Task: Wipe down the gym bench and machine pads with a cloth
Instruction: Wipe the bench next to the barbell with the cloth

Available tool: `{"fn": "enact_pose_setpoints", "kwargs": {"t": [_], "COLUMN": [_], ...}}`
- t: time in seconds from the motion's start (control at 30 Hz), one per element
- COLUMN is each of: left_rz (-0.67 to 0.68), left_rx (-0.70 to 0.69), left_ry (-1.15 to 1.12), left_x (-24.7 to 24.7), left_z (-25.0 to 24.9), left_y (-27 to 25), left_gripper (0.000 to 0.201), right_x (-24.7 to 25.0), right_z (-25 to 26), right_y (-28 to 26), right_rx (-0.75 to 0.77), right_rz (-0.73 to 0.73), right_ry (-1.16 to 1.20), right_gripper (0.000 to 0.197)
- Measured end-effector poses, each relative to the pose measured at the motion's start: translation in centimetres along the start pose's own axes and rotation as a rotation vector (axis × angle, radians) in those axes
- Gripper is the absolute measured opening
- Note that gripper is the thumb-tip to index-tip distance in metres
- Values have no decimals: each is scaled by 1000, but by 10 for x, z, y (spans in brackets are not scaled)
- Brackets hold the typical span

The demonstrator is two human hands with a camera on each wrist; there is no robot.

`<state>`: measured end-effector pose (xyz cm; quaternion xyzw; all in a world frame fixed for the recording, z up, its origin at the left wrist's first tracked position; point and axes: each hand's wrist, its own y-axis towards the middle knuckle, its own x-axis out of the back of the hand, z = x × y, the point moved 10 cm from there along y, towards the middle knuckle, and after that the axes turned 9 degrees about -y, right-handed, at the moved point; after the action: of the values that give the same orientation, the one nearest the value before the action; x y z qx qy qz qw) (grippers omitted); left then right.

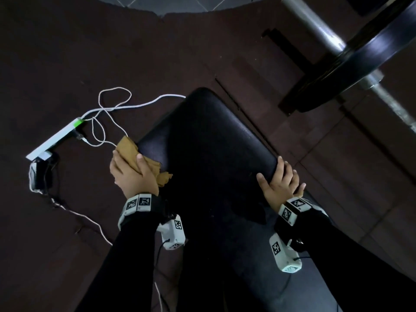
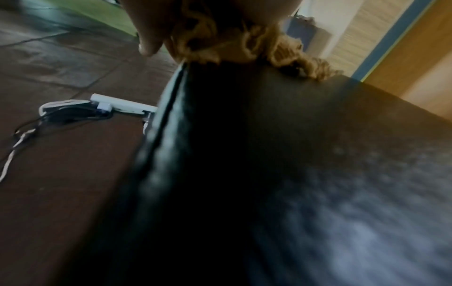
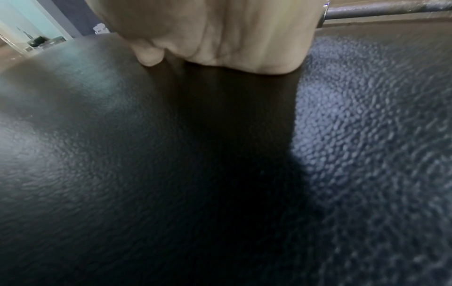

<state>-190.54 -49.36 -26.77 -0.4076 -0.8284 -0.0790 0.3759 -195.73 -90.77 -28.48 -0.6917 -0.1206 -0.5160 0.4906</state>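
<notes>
1. Both black-sleeved forearms reach forward over the bench pad (image 1: 209, 154), wrists lowest in the head view.
2. The right hand (image 1: 280, 188) rests on the pad's right edge, thumb on top, fingers (image 1: 281, 164) curled over the rim (clasping the pad itself).
3. The left hand (image 1: 129, 174) presses a tan cloth (image 1: 128, 147) against the pad's left edge, fingers wrapped round it, thumb on top.
4. Beyond the left fingertips, a white power strip (image 1: 56, 138) and cables (image 1: 117, 104) lie on the floor.
5. Beyond the right fingers hangs a barbell plate (image 1: 369, 55).
</notes>
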Motion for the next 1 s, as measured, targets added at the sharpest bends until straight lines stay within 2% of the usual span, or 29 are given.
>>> {"fn": "enact_pose_setpoints", "kwargs": {"t": [0.07, 0.2, 0.37, 0.47, 0.57, 0.7, 0.8, 0.9, 0.93, 1.0], "left_rz": [-21, -34, -52, -14, 42, 68, 76, 49, 25, -36], "left_rx": [71, 47, 112, 157, 265, 256, 341, 423, 402, 268], "left_ry": [-107, -192, -257, -279, -309, -338, -378, -365, -352, -307], "left_x": [1, 3, -1, -10, -20, -26, -31, -30, -28, -20], "left_z": [13, 24, 49, 66, 87, 98, 108, 112, 106, 89], "left_y": [-14, -47, -98, -133, -174, -237, -279, -295, -293, -278], "left_gripper": [66, 63, 60, 63, 64, 68, 77, 66, 63, 60], "right_x": [-2, -8, -19, -22, -21, -11, -13, -13, -13, -14], "right_z": [-1, -4, -8, -8, -8, -4, -4, -5, -4, -3], "right_y": [1, 7, 17, 23, 26, 20, 24, 24, 24, 24], "right_rx": [19, 58, 93, 106, 109, 113, 115, 121, 125, 131], "right_rz": [-11, -61, -53, -68, -114, -239, -207, -174, -166, -139], "right_ry": [-7, -25, -15, -10, -4, -21, 11, 37, 39, 48], "right_gripper": [76, 78, 81, 82, 82, 81, 81, 80, 80, 79]}}
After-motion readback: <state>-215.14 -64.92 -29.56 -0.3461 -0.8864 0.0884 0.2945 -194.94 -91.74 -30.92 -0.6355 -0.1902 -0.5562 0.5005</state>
